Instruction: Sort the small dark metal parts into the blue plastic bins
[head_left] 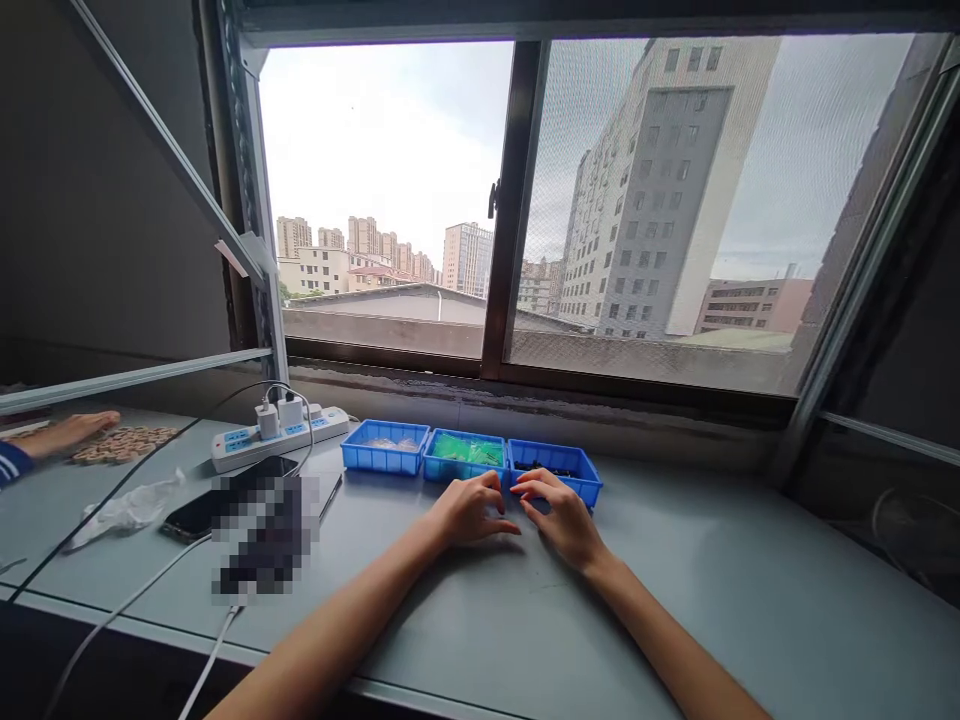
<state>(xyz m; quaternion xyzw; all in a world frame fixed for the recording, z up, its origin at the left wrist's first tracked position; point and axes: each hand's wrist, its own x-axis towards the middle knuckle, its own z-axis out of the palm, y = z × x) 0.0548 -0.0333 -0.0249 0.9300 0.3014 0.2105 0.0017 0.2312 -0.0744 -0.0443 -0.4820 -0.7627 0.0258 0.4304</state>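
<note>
My left hand (474,511) hovers over the table just in front of the middle blue bin, thumb and fingers apart, with nothing visible between them. Facing it, my right hand (559,517) is curved and open in front of the right blue bin (590,487), its fingers parted. Small dark pieces (541,470) lie in that right bin, partly hidden by my hand. The middle blue bin (450,471) holds bright green pieces (469,449). In the left blue bin (382,460) are pale, clear-looking pieces (394,444), too small to name.
A white power strip (322,428) with plugged-in chargers stands left of the bins. Nearer lie a black phone (225,497), a blurred-out dark item (270,535), white cables (142,588) and crumpled plastic (135,507). At far left, another person's hand (79,430) is by small brown pieces (127,444).
</note>
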